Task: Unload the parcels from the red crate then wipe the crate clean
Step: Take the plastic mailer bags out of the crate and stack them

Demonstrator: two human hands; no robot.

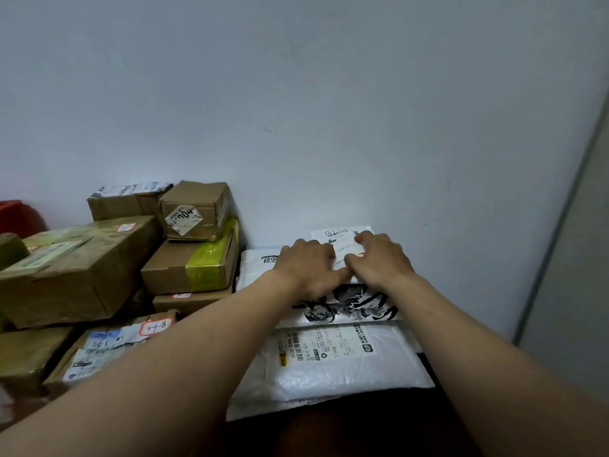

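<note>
- Parcels out of the crate so far are brown cardboard boxes (pixel 79 272) and white plastic mailer bags (pixel 329 374). They are piled against the pale wall (pixel 329 127), so I judge the unloading well along.
- At the far left edge, behind the boxes, a red plastic corner (pixel 16 216) is probably the red crate. Its inside is out of view.
- Wiping is not yet begun, and no cloth shows.
- My left hand (pixel 306 268) and right hand (pixel 379 258) lie knuckles up, side by side, on the top mailer (pixel 359 308) with its black ink drawing. My fingers are bent down onto it around its white shipping label (pixel 342 240). I cannot tell whether they pinch it or only press.
- A red-edged sticker (pixel 155 326) on a front box reads "3-1-8", and the blue label (pixel 102 343) beside it reads "50 E-M1".
- The tilted sticker (pixel 183 219) on the small upper box shows "004".
- The lower mailer's label (pixel 326 349) reads "5020 8298" and "T098".
</note>
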